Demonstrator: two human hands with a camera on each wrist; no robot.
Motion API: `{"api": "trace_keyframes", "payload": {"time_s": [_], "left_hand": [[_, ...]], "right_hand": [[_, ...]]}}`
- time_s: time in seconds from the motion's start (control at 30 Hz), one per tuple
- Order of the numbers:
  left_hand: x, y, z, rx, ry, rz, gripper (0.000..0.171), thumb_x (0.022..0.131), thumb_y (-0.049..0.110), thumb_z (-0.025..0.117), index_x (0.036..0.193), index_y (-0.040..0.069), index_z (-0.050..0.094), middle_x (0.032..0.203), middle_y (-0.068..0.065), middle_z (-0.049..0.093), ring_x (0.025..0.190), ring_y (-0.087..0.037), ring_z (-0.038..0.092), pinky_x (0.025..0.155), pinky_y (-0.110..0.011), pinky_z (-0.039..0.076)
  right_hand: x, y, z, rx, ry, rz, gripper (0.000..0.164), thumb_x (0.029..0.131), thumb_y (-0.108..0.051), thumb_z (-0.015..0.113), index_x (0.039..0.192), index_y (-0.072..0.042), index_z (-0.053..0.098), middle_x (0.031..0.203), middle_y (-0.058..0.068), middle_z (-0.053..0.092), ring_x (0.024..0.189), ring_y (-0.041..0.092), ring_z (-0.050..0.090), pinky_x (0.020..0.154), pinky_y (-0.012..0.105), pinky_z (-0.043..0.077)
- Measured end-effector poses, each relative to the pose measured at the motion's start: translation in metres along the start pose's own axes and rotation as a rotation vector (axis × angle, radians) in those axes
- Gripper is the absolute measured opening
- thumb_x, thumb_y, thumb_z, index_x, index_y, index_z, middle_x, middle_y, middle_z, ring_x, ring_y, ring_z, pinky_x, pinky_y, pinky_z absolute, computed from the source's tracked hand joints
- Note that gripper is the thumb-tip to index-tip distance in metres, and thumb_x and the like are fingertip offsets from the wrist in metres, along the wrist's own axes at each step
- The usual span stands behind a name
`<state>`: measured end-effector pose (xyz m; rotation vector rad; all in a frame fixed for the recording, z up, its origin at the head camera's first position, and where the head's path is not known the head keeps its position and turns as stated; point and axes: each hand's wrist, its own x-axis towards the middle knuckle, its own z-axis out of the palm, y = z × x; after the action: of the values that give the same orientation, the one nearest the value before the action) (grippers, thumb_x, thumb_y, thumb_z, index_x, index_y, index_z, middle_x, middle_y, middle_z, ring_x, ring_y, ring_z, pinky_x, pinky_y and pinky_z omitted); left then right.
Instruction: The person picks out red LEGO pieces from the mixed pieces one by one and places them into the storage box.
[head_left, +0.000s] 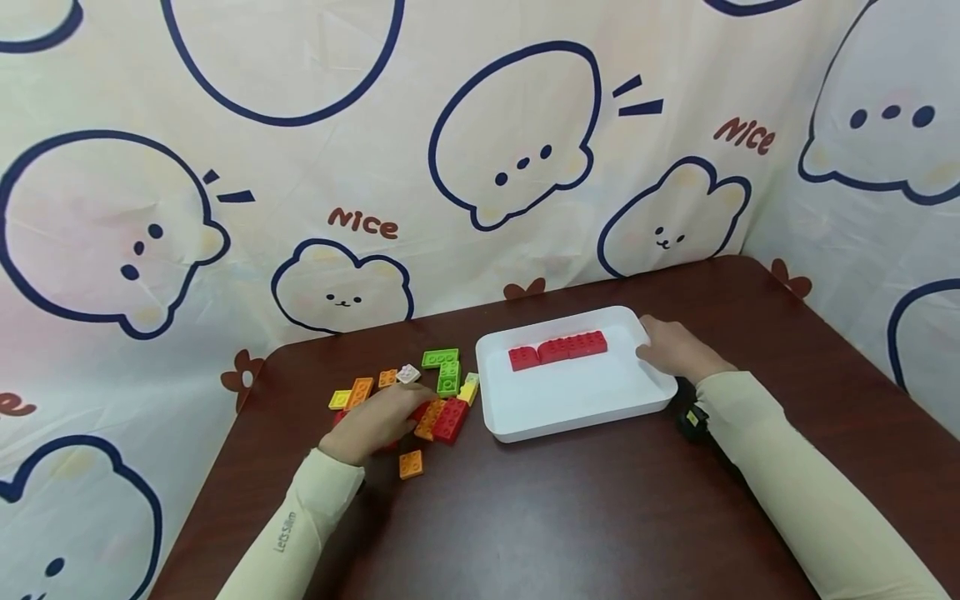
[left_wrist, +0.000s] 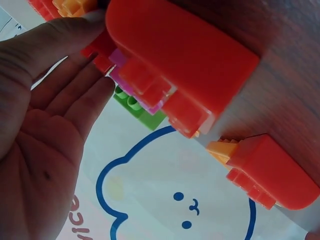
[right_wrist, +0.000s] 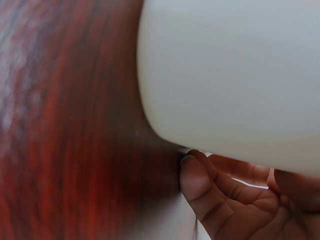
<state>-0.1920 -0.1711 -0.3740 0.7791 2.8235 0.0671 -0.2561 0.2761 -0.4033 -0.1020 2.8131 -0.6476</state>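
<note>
At the left, my left hand [head_left: 375, 423] reaches down into a group of building blocks. A red block [left_wrist: 102, 47] lies between its thumb and fingertips, partly hidden, and the fingers appear to pinch it. Close beside are an orange block [head_left: 430, 419] and a larger red block [head_left: 450, 420]. My right hand [head_left: 677, 350] grips the right side of a white tray [head_left: 570, 400], its thumb over the rim. In the right wrist view, fingers [right_wrist: 195, 177] curl at the tray's edge. A row of red blocks [head_left: 558, 349] lies inside the tray.
Around the left hand are green blocks [head_left: 448, 377], a white block [head_left: 408, 374], yellow-and-white pieces [head_left: 468, 388] and a yellow block [head_left: 340, 400]. A lone orange block [head_left: 411, 464] lies nearer. The brown table [head_left: 570, 517] meets a patterned cloth [head_left: 480, 275] behind.
</note>
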Motion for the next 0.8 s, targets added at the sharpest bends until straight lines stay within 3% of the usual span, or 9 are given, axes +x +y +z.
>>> {"api": "trace_keyframes", "payload": {"time_s": [0.2, 0.47, 0.8], "left_hand": [[0.0009, -0.0017, 0.0004, -0.015, 0.005, 0.008, 0.060, 0.075, 0.011, 0.076, 0.129, 0.023, 0.051, 0.117, 0.000, 0.060, 0.101, -0.016, 0.058, 0.083, -0.033, 0.050], [0.0018, -0.0024, 0.0004, -0.040, -0.025, -0.019, 0.050, 0.075, 0.013, 0.075, 0.120, 0.023, 0.053, 0.104, 0.003, 0.061, 0.088, -0.012, 0.058, 0.075, -0.030, 0.052], [-0.0006, -0.0035, 0.0007, -0.023, 0.007, 0.010, 0.043, 0.074, 0.013, 0.076, 0.111, 0.023, 0.056, 0.098, 0.004, 0.061, 0.082, -0.010, 0.056, 0.074, -0.028, 0.052]], "right_hand": [[-0.0001, -0.0004, -0.0003, -0.002, 0.009, -0.006, 0.065, 0.092, -0.019, 0.052, 0.142, 0.006, 0.018, 0.139, 0.031, 0.031, 0.118, 0.043, 0.039, 0.094, 0.059, 0.035], [-0.0032, -0.0023, 0.0005, 0.007, 0.001, -0.010, 0.065, 0.093, -0.020, 0.051, 0.142, 0.006, 0.018, 0.140, 0.031, 0.030, 0.119, 0.043, 0.038, 0.095, 0.059, 0.035], [-0.0034, -0.0027, -0.0004, 0.003, 0.008, -0.013, 0.065, 0.093, -0.019, 0.051, 0.142, 0.007, 0.017, 0.140, 0.032, 0.029, 0.121, 0.044, 0.036, 0.096, 0.059, 0.034]]}}
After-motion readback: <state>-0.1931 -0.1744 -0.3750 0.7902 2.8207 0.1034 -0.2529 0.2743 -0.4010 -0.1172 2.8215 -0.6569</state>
